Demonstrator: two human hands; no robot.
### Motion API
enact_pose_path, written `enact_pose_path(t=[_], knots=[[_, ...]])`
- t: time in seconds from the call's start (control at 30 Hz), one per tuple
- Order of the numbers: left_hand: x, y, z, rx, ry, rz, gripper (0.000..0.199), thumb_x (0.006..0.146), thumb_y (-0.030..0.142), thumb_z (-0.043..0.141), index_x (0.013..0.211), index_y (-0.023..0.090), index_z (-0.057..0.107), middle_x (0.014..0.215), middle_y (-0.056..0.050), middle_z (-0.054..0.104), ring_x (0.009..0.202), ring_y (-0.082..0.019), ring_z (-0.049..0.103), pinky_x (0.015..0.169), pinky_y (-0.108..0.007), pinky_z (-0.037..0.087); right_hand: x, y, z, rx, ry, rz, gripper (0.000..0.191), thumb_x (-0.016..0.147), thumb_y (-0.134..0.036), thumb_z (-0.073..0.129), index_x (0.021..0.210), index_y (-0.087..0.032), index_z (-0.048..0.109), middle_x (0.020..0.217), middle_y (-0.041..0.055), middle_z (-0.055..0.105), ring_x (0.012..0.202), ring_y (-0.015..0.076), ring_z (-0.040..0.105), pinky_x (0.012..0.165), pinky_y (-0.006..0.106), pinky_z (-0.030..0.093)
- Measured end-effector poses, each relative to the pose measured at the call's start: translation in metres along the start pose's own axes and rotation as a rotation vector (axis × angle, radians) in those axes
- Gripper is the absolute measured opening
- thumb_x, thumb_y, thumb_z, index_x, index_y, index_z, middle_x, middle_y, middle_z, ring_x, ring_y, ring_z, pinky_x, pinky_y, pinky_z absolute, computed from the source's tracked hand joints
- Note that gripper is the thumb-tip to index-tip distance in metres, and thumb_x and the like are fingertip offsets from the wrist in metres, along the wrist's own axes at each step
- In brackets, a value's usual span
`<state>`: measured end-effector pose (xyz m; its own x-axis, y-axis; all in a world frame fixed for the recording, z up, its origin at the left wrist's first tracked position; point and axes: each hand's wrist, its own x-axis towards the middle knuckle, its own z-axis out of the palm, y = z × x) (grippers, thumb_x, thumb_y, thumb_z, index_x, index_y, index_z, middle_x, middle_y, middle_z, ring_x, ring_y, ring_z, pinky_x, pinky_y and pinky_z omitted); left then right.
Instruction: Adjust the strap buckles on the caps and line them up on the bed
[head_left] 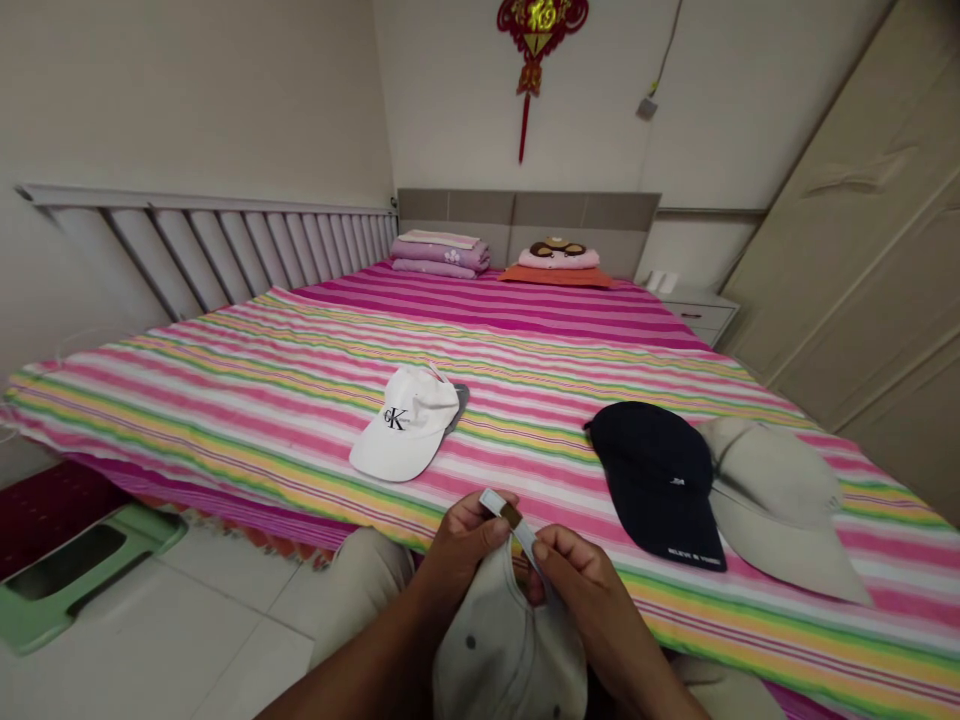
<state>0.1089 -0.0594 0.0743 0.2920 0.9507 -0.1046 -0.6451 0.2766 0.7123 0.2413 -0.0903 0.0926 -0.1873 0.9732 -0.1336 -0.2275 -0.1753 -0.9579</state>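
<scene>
Item one, nearest: a grey cap [510, 650], held just before the near edge of the bed [525, 370], above the lap, with its pale strap [528, 537] uppermost. The left hand [466, 545] pinched the strap near its end, beside a brown fitting [511, 515], thumb against fingers; the right hand [589, 590] held it narrowly, lower down, where it neared the cap's opening. Trousered knees [367, 580] showed at the near edge. Off the bed's near left corner, on the tiled floor: one green stool [82, 575]. On the striped cover, towards the near edge and right side: one dark cap [660, 480], small pale lettering on its brim, touching one beige cap [784, 490] closer to the right edge. Left of centre, slightly farther back: one white cap [409, 425], black letters on the front, a grey item [459, 405] partly hidden behind it. At the far edge: folded purple bedding [442, 255] towards the far left corner, and a pink bundle [559, 260] upon orange cloth [555, 278] towards the far right. Beyond: a grey headboard [525, 225]; beside the far right corner, a white nightstand [701, 312]; on the wall, a red hanging ornament [541, 20].
</scene>
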Motion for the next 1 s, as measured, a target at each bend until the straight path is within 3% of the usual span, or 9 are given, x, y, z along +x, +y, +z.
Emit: enact_pose_path(t=[0.2,0.37,0.67,0.87,1.0], knots=[[-0.003,-0.003,0.002,0.070,-0.064,-0.054,0.029,0.059,0.022,0.072,0.085,0.015,0.063,0.055,-0.001,0.062,0.052,-0.013,0.059,0.052,-0.023,0.043,0.000,0.002,0.002,0.046,0.033,0.037,0.028,0.074,-0.041,0.058,0.064,-0.016,0.049,0.052,-0.0032,0.049,0.046,0.0077,0.040,0.049,0.022,0.030],[-0.002,-0.001,0.000,0.032,-0.022,-0.027,0.028,0.058,0.021,0.073,0.083,0.016,0.063,0.058,0.000,0.063,0.052,-0.012,0.059,0.056,-0.024,0.044,0.001,0.000,0.001,0.090,-0.021,0.088,0.030,0.075,-0.042,0.056,0.065,-0.015,0.049,0.051,-0.0029,0.050,0.045,0.0074,0.040,0.046,0.021,0.028],[0.001,-0.008,-0.001,0.019,-0.044,-0.049,0.032,0.054,0.023,0.075,0.083,0.015,0.063,0.059,-0.001,0.062,0.050,-0.014,0.060,0.050,-0.025,0.045,0.009,0.009,-0.005,0.009,0.005,0.030,0.028,0.072,-0.038,0.059,0.060,-0.016,0.048,0.049,-0.0046,0.048,0.040,0.0061,0.037,0.044,0.021,0.026],[0.002,-0.007,-0.004,0.054,-0.047,-0.037,0.031,0.054,0.020,0.075,0.083,0.014,0.064,0.063,-0.001,0.062,0.054,-0.013,0.059,0.056,-0.025,0.044,0.009,0.003,-0.004,-0.003,0.004,0.015,0.027,0.073,-0.035,0.059,0.058,-0.016,0.047,0.044,-0.0059,0.044,0.038,0.0052,0.032,0.042,0.021,0.022],[0.003,0.001,-0.004,0.085,-0.148,-0.042,0.029,0.060,0.026,0.071,0.086,0.015,0.065,0.070,-0.004,0.064,0.063,-0.015,0.059,0.063,-0.028,0.044,0.010,-0.003,-0.006,0.013,0.001,0.029,0.028,0.072,-0.034,0.059,0.056,-0.016,0.046,0.040,-0.0067,0.041,0.037,0.0044,0.028,0.042,0.021,0.018]])
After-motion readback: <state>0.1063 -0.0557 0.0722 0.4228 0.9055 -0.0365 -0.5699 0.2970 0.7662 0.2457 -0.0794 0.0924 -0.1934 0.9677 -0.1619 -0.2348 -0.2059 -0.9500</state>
